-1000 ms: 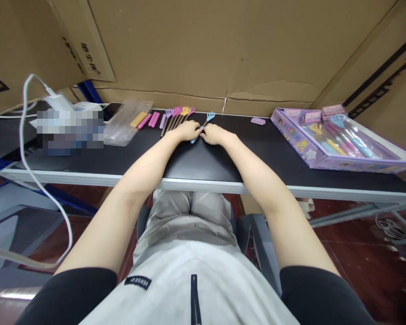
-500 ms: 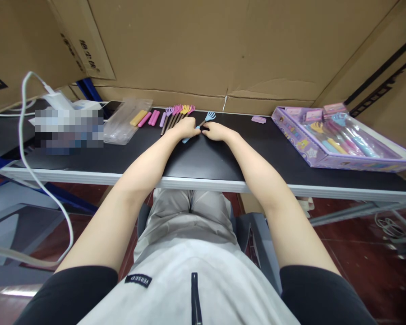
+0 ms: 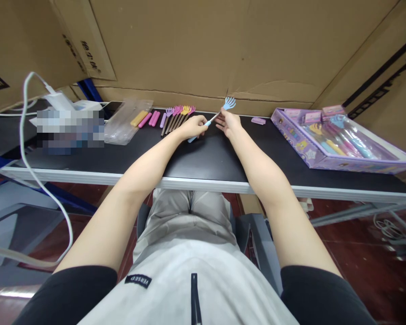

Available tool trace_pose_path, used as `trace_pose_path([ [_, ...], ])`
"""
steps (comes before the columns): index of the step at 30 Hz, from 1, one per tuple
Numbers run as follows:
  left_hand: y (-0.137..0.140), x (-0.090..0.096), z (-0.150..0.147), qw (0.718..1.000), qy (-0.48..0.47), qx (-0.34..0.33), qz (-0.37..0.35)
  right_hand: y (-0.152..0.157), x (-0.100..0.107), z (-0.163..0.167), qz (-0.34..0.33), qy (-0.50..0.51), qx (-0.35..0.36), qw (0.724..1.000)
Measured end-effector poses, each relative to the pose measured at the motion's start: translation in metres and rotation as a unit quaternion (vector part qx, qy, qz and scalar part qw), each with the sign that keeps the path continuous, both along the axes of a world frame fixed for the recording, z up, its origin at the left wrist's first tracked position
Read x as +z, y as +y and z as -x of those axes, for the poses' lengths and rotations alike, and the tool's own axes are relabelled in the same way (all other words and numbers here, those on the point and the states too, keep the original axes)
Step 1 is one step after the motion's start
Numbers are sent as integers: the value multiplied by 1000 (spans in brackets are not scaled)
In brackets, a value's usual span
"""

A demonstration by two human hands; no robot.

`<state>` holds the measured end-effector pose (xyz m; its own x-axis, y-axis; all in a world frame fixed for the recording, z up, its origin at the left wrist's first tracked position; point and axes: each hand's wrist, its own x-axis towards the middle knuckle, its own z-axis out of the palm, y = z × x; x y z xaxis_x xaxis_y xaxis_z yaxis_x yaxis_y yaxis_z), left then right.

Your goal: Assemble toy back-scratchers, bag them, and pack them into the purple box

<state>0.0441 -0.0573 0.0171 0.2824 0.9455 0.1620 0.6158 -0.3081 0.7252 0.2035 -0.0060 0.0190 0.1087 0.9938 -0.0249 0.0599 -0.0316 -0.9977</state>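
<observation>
A blue back scratcher [image 3: 215, 117] with a claw-shaped head and a metal rod is held slantwise above the black tabletop, its head up and to the right. My left hand [image 3: 193, 127] is closed around its blue handle. Just below the claw, my right hand [image 3: 229, 122] pinches the rod between thumb and forefinger, its other fingers loosely spread. Left of my hands lie several back scratchers [image 3: 176, 121] with purple, pink and yellow heads and dark rods. Beside them are loose handle sleeves in purple, pink [image 3: 144, 120] and yellow [image 3: 139, 118].
Clear plastic bags [image 3: 120, 128] lie to the left, near a white cable [image 3: 23, 131] and a blurred object. A small purple piece [image 3: 258, 120] sits right of my hands. Farther right stands a purple display box [image 3: 321, 160] with packaged back scratchers. Cardboard [image 3: 196, 49] walls the back.
The back scratcher has been raised, with its head moved up and right and more rod showing. My right hand has turned and shifted right to the rod; my left has moved slightly right.
</observation>
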Motion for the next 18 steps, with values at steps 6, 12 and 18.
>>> trace_pose_path([
  [6, 4, -3, 0, 997, -70, 8, 36, 6, -5, -4, 2, 4, 49, 999],
  [12, 5, 1, 2, 988, -126, 30, 82, 7, -8, -3, 10, 30, 65, 997],
  [18, 4, 7, 2, 976, -165, 56, 130, 3, -7, 0, 36, 133, 46, 989],
])
